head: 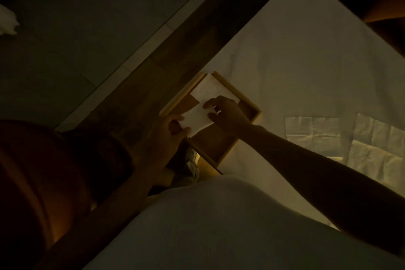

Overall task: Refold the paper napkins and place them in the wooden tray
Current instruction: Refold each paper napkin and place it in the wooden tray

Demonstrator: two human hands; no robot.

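Observation:
The scene is dim. A wooden tray sits at the left edge of a white-covered table. One folded white napkin lies in the tray's far end. A second folded napkin is held over the tray's middle. My left hand grips its near corner, and my right hand pinches its far edge from the right. Two unfolded, creased napkins lie flat on the table to the right.
The white table cover stretches up and right. A wooden floor strip and pale tiles run along the left. A shoe shows below the tray. My white shirt fills the bottom of the view.

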